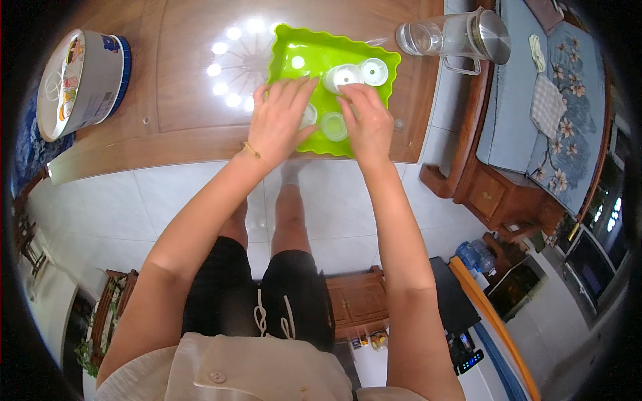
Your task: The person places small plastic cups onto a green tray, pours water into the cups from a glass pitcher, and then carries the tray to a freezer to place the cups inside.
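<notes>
A green plastic tray with a wavy rim (333, 36) lies on the wooden table. My left hand (282, 113) is over its left side, fingers spread and bent, by a whitish cup (309, 115) that it partly hides; whether it grips the cup is unclear. My right hand (368, 118) reaches over the right side, its fingertips at the lower edge of a white cylindrical cup (346, 75). Beside that cup stands another white cup (374, 71) with a small hole in its middle. A translucent cup (334, 126) sits between my hands. A small white disc (298, 62) lies near the tray's upper left.
A clear jug with a metal lid (439, 37) stands right of the tray near the table's edge. At the table's far left is a large white tub with a blue rim (90, 82). A cushioned wooden sofa (506, 115) is to the right, beyond a strip of tiled floor.
</notes>
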Demonstrator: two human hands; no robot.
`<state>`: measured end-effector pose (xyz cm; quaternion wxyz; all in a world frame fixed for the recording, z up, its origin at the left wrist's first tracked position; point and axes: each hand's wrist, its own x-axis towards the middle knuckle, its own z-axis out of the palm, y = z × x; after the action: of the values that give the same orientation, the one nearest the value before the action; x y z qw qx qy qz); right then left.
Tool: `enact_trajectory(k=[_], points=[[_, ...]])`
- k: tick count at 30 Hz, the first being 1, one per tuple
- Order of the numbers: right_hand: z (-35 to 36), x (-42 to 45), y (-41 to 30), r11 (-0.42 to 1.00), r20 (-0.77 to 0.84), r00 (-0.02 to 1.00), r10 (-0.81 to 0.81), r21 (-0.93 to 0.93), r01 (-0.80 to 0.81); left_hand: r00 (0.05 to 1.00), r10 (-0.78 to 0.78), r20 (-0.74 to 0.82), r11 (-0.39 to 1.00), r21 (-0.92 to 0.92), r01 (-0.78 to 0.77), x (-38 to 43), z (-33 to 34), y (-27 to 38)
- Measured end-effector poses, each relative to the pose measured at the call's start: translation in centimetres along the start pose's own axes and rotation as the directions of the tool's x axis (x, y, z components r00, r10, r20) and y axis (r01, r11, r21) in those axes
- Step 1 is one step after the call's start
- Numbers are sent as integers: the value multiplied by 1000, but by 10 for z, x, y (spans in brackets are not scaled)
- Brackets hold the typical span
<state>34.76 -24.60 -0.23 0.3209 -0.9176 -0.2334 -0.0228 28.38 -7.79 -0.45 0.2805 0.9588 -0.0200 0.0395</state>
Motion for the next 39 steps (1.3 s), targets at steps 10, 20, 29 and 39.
enact_trajectory(k=[10, 20, 29, 39], points=[[-33, 21, 35, 963, -33, 963, 267, 32, -266, 1000, 6, 2, 985, -175, -6, 75, 34, 19], [-29, 55, 55, 931, 255, 965, 54, -363, 44, 988, 23, 151, 998, -64, -13, 102, 50, 45], [-30, 37, 81, 933, 265, 954, -144, -285, 220, 885, 59, 462, 996, 33, -84, 136, 45, 60], [-30, 30, 86, 955, 242, 960, -144, -221, 199, 929, 203, 309, 924, 255, -286, 141, 82, 54]])
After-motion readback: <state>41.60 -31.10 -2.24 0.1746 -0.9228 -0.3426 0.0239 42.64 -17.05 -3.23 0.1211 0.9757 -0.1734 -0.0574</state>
